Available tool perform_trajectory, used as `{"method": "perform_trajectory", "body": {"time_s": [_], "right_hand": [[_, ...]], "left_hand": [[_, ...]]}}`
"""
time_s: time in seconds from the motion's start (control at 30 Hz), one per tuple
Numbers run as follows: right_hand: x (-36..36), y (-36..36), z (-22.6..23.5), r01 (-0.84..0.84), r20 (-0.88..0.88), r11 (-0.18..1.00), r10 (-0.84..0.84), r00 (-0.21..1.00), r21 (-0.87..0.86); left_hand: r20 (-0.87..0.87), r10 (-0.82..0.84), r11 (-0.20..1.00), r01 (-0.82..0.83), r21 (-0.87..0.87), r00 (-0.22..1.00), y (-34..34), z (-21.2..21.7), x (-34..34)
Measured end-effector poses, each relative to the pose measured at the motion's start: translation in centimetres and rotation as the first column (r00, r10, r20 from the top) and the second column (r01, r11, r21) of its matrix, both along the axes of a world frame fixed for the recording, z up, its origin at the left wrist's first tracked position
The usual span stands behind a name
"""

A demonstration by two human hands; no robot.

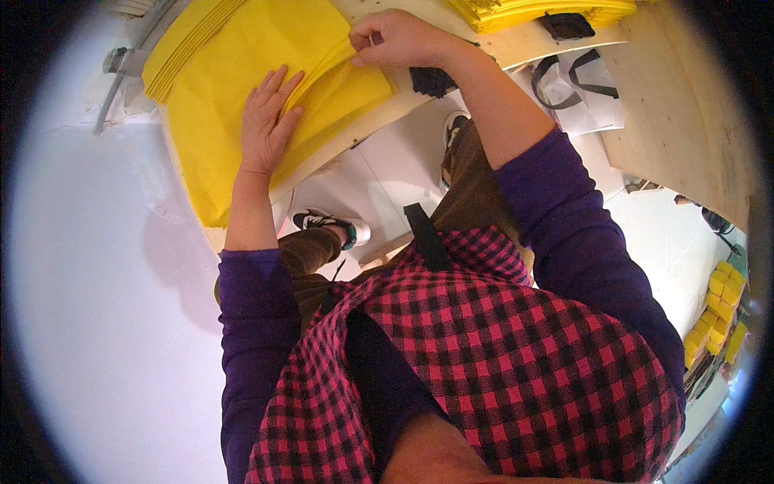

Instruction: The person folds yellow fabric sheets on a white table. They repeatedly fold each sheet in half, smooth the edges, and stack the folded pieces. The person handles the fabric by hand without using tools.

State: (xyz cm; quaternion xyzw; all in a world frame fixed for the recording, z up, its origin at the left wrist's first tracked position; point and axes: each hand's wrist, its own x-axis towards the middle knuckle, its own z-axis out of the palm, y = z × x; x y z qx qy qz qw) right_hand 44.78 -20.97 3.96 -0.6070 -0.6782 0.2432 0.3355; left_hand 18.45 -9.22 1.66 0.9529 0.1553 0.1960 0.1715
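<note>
A broad yellow sheet (266,40), cloth-like and smooth, lies over the wooden table top. My left hand (270,121) rests flat on it with the fingers apart. Beside that hand a fold rises in the yellow material and runs up toward my right hand (395,40). The right thumb and fingers are pinched together at the upper end of this fold, gripping the sheet's edge. Layered folds of a yellow stack (185,52) show at the upper left of the sheet.
More yellow folded sheets (540,12) lie at the far right, with a black object (567,26) by them. Dark fabric (433,81) hangs below my right wrist. A white bag (580,93) with black handles stands beneath. Yellow bundles (716,310) are stacked at the right.
</note>
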Motion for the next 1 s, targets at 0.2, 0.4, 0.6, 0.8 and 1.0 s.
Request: {"method": "perform_trajectory", "body": {"time_s": [0.2, 0.4, 0.6, 0.8, 1.0], "right_hand": [[-0.5, 2.9, -1.5, 0.011, 0.023, 0.978, -0.017, 1.000, 0.207], [-1.1, 2.3, -1.5, 0.128, -0.103, 0.969, -0.108, 0.989, 0.213], [-0.2, 1.6, -0.2, 0.141, -0.102, 0.977, -0.126, 0.987, 0.159], [1.1, -0.5, -0.7, -0.067, -0.047, 0.995, 0.063, 0.997, -0.077], [0.5, -0.3, -1.4, -0.105, -0.072, 0.977, 0.093, 0.993, -0.188]], "left_hand": [[0.003, -0.010, 0.999, 0.009, 0.038, 1.000, -0.3, 0.3, 0.1], [-0.003, 0.007, 0.999, -0.006, 0.053, 1.000, -0.5, 0.2, 0.1], [0.017, 0.013, 1.000, -0.012, -0.001, 1.000, -0.2, -0.1, -0.1], [0.033, 0.015, 1.000, -0.015, -0.021, 0.999, 0.1, -0.4, -0.1], [0.035, 0.018, 1.000, -0.017, -0.026, 0.999, 0.0, -0.3, -0.2]]}}
